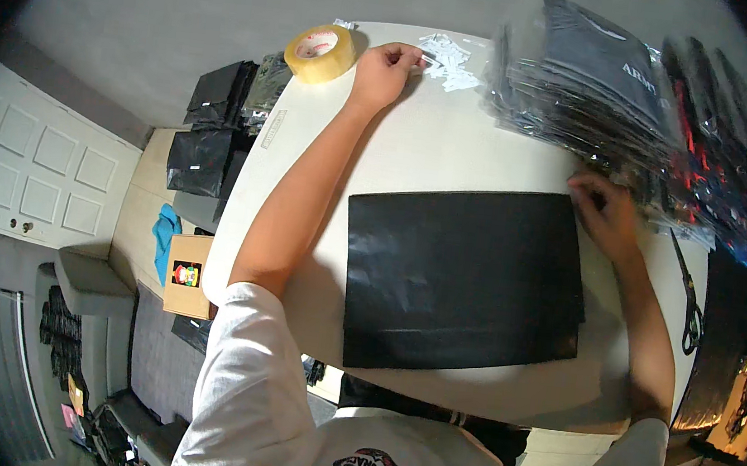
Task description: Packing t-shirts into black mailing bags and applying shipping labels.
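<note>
The left hand (388,73) pinches 1 small white paper slip (427,58), while the right hand (608,212) (fingers parted) lies nearer the flat black plastic bag (464,279), long crosswise.

White worktop (481,158). Left hand (383,75) out at white slips (450,64), fingertips together; grip on a slip unclear. Tape roll (341,66) just left of it. Black bag (464,283) flat, near the person. Right hand (610,217) beside its far right corner, fingers loosely curled, contact unclear. Bagged garments (588,101) piled far right; scissors (692,307) at right edge.
</note>
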Action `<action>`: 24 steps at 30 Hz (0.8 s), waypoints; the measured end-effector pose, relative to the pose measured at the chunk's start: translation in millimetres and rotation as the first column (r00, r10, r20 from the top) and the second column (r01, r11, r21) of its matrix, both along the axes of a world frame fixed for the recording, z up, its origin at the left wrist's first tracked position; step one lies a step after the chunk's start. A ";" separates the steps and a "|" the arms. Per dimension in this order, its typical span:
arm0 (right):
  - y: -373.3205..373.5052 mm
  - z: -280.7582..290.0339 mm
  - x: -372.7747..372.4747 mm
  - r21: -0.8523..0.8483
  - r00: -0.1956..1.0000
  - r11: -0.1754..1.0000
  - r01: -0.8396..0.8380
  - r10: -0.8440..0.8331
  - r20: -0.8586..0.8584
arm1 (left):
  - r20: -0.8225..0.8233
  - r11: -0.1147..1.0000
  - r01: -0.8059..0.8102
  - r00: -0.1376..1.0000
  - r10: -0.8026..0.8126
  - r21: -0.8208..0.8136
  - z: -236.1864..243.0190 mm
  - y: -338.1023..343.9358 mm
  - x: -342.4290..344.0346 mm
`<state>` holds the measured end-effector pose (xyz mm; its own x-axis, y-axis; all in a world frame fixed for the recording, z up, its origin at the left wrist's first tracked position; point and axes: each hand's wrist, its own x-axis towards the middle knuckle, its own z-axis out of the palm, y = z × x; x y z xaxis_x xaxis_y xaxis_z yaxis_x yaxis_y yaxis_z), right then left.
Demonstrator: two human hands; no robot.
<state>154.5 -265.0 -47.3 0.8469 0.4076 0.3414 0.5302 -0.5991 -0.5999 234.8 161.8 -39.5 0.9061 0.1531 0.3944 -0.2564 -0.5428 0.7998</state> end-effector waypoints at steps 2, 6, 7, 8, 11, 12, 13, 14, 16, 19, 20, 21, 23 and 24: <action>-3.0 -3.2 5.0 0.053 0.997 0.997 -0.056 0.058 -0.043 | -0.010 0.997 0.021 1.000 -0.022 -0.076 0.6 1.4 0.6; 1.3 -0.6 0.0 0.025 0.999 1.000 -0.015 0.016 -0.047 | -0.083 0.969 0.040 0.995 -0.062 -0.242 2.2 4.9 -2.0; 2.0 0.9 -0.4 0.012 0.998 1.000 -0.015 0.016 -0.054 | -0.082 0.970 0.043 0.995 -0.065 -0.240 3.5 4.9 -3.1; 2.1 2.2 -1.2 -0.002 0.998 1.000 -0.016 0.015 -0.061 | -0.071 0.970 0.049 0.995 -0.068 -0.238 4.7 4.0 -5.3; 6.0 5.5 -2.8 0.077 0.996 0.996 -0.046 0.051 -0.070 | -0.085 0.964 0.046 0.994 -0.070 -0.260 12.6 3.9 -14.6; 7.9 7.4 -4.8 0.079 0.996 0.996 -0.044 0.050 -0.069 | -0.110 0.957 0.035 0.992 -0.069 -0.287 16.8 3.6 -19.1; 10.9 9.0 -7.6 0.028 0.998 0.999 -0.026 0.027 -0.059 | -0.111 0.958 0.035 0.991 -0.069 -0.284 22.2 5.6 -24.9; 14.8 10.3 -8.5 -0.018 0.999 1.000 -0.017 0.016 -0.049 | -0.103 0.898 0.077 0.986 -0.134 -0.434 27.8 14.1 -33.0; 8.5 -2.0 2.3 0.025 0.999 0.999 -0.030 0.030 -0.031 | -0.098 0.798 0.172 0.956 -0.277 -0.577 48.1 10.3 -47.9; 3.8 -7.3 5.3 0.112 0.998 0.992 -0.061 0.064 -0.018 | -0.241 0.817 0.493 0.790 -0.564 -0.299 90.7 -7.7 -101.3; 4.1 -8.0 9.1 0.095 0.996 0.992 -0.079 0.083 -0.037 | -0.335 0.798 0.555 0.724 -0.603 -0.236 93.7 -21.7 -120.9; 5.0 -8.2 11.5 0.077 0.993 0.992 -0.096 0.100 -0.054 | -0.428 0.764 0.620 0.650 -0.628 -0.179 95.6 -41.1 -141.1; 7.7 -6.3 8.0 0.068 0.994 0.994 -0.080 0.085 -0.067 | -0.499 0.652 0.746 0.619 -0.606 0.133 89.5 -77.5 -178.4; 6.6 -5.3 9.4 0.047 0.995 0.996 -0.070 0.073 -0.063 | -0.507 0.559 0.790 0.599 -0.620 0.249 89.4 -93.3 -188.9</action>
